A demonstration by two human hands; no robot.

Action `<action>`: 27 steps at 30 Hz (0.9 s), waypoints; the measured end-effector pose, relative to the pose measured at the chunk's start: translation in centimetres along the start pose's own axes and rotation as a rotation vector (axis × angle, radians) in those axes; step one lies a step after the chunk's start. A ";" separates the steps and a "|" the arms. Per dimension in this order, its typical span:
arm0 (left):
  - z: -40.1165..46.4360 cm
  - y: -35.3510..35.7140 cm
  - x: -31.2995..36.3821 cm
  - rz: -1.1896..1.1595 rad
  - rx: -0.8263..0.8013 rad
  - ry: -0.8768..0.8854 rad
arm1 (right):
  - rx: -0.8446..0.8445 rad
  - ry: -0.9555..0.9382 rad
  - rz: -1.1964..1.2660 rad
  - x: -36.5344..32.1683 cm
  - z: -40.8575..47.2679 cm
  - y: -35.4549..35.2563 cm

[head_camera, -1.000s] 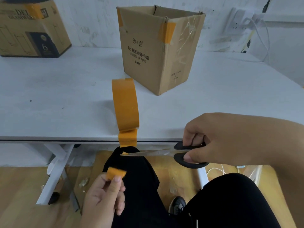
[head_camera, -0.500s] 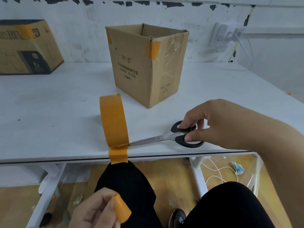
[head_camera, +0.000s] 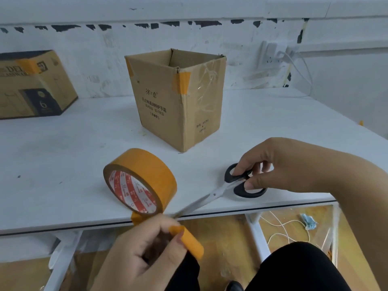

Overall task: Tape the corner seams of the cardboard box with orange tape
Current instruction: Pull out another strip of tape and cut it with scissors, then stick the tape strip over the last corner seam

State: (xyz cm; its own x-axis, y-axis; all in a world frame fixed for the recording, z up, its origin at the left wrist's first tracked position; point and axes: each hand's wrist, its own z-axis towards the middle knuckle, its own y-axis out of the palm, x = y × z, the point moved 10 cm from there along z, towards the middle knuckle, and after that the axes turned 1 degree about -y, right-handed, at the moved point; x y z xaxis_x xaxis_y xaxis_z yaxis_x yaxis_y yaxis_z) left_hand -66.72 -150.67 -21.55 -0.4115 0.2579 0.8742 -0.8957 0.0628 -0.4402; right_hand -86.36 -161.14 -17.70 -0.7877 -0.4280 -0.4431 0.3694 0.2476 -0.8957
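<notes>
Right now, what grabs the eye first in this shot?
The big roll of orange tape stands on edge near the front edge of the white table, in the centre of the frame. Just below it, the left hand pinches a cut strip of orange tape, while the right hand grips black-handled scissors lying on the table. Behind them stands the open brown cardboard box with an orange patch on its near corner.

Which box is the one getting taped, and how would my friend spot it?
Look at the white table by the wall. The open cardboard box stands upright mid-table, beyond the tape roll. Unlike the printed box lying far left, it is tall, open-topped, with orange tape on its front corner.
</notes>
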 end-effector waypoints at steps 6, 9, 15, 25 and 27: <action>0.3 -2.0 1.2 0.095 0.164 0.063 | 0.060 0.027 0.012 0.4 -0.2 -0.5; 0.0 -3.2 0.8 0.133 0.229 0.029 | 0.130 0.078 -0.011 0.9 -0.3 -1.0; -0.4 -4.1 0.3 0.112 0.294 -0.012 | 0.128 0.111 -0.036 0.3 0.1 0.2; -0.5 -4.2 0.2 0.091 0.298 -0.076 | 0.149 -0.002 0.091 -2.7 -0.2 0.0; -0.1 -4.1 1.1 0.130 0.264 -0.053 | 0.123 -0.099 0.199 -5.1 -0.5 0.3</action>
State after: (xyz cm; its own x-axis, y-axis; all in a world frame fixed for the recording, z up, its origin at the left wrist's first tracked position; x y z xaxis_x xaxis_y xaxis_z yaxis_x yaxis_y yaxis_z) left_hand -63.48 -150.55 -18.86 -0.5273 0.1964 0.8267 -0.8451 -0.2220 -0.4863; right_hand -82.44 -158.41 -15.71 -0.6440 -0.4657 -0.6070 0.5739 0.2305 -0.7858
